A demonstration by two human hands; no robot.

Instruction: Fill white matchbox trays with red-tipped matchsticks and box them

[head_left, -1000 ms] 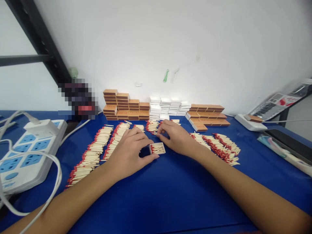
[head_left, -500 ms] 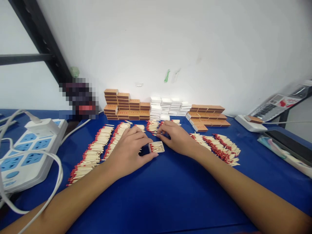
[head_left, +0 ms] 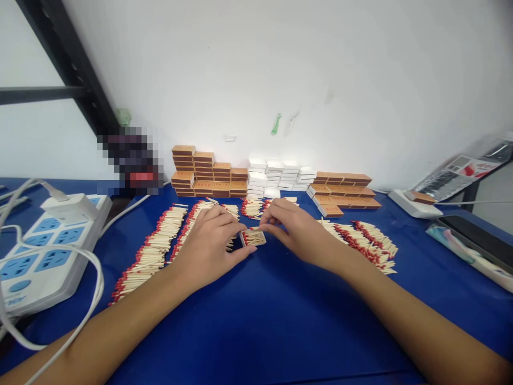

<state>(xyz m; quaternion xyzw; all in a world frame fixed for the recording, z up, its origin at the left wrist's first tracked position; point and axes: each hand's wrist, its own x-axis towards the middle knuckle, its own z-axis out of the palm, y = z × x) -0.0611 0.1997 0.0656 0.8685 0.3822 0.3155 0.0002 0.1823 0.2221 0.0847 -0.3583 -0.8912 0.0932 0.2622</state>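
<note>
A small white matchbox tray [head_left: 253,237] holding red-tipped matches sits tilted between my hands on the blue table [head_left: 256,321]. My left hand [head_left: 208,246] grips the tray's left end with thumb and fingers. At the tray's right end, my right hand [head_left: 298,227] pinches its fingers closed on matches. Rows of loose matches [head_left: 154,248] lie left of my left hand. More matches [head_left: 363,240] lie right of my right hand, and a small heap of matches [head_left: 252,207] sits just behind the tray.
Stacks of orange matchbox sleeves [head_left: 204,176], white trays [head_left: 276,176] and more orange sleeves [head_left: 344,190] line the wall. A white-and-blue power strip [head_left: 44,246] with cables lies at the left. A second power strip [head_left: 412,203] and a dark flat device [head_left: 476,238] lie at the right.
The tray has been lifted slightly and moved up and left, now tilted between both hands. My right hand's fingers have come down onto the tray's right end.
</note>
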